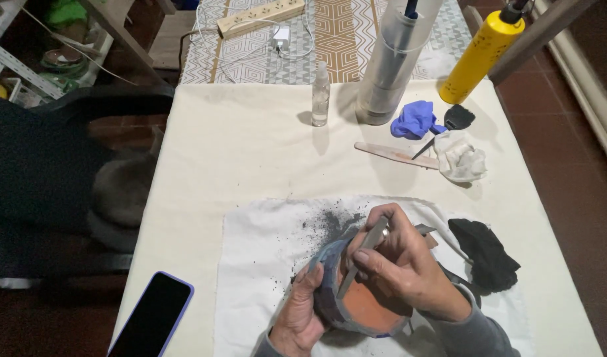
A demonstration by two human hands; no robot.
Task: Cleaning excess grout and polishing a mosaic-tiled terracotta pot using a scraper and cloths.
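Note:
My left hand [297, 317] grips the side of a round clay pot [366, 311] with a grey-blue outer wall and a terracotta inside. It lies tilted on a white cloth [257, 264]. My right hand [406, 264] holds a slim metal tool [366, 254] like a pen. The tool's tip rests against the pot's rim. Dark dust [330, 221] is scattered on the cloth just beyond the pot. A black rag [485, 254] lies to the right of my right hand.
A dark phone [151, 317] lies at the table's front left edge. At the back stand a small clear bottle [321, 96], a tall clear cylinder [389, 66] and a yellow bottle [479, 56]. A blue glove [412, 119], wooden stick [393, 154] and white crumpled cloth [462, 158] lie nearby.

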